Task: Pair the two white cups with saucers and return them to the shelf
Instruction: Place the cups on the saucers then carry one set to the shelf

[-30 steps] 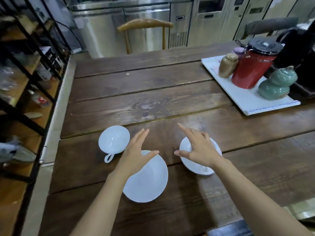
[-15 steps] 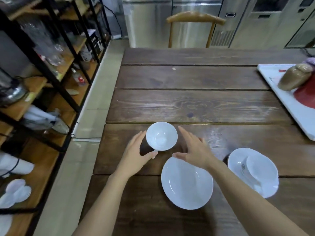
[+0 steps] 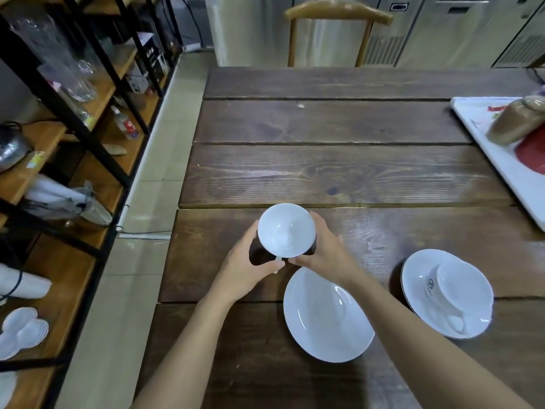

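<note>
A white cup (image 3: 285, 230) stands upright on the dark wooden table (image 3: 339, 172), its handle pointing toward me. My left hand (image 3: 246, 265) cups its left side and my right hand (image 3: 324, 249) its right side; both thumbs meet at the handle. Just in front of the cup lies an empty white saucer (image 3: 326, 315). At the right a second white cup (image 3: 463, 290) sits on its own saucer (image 3: 418, 284), apart from both hands.
A black-framed wooden shelf unit (image 3: 59, 160) runs along the left, holding glassware, a bottle, cloths and white dishes (image 3: 22, 332). A white tray (image 3: 501, 160) with a brown jar and a red pot is at the far right. A wooden chair (image 3: 336, 13) stands behind the table.
Both hands left the saucers, moved to the loose cup and closed around its sides. The view swung left, bringing the shelf unit into sight.
</note>
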The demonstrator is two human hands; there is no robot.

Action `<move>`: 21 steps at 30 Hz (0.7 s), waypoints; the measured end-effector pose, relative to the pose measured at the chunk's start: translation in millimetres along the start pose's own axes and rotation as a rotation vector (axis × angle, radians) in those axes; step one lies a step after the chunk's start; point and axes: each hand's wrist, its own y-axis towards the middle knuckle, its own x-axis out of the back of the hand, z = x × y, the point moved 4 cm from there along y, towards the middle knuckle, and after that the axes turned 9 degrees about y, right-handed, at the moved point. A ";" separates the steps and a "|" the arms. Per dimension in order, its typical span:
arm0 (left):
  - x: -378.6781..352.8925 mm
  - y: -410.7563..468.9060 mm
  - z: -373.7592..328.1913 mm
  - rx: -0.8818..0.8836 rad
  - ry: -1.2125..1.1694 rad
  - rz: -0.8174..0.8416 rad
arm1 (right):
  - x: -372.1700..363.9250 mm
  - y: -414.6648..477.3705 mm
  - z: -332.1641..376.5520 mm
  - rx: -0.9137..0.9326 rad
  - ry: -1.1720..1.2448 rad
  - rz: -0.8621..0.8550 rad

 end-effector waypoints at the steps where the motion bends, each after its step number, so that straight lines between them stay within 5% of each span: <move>1: -0.7 -1.0 -2.4 -0.008 0.003 0.000 | 1.8 -2.9 1.7 0.004 0.010 -0.011; 21: -64.7 -86.3 -37.9 0.002 -0.137 -0.012 | 31.7 -105.4 -10.2 0.017 0.042 0.003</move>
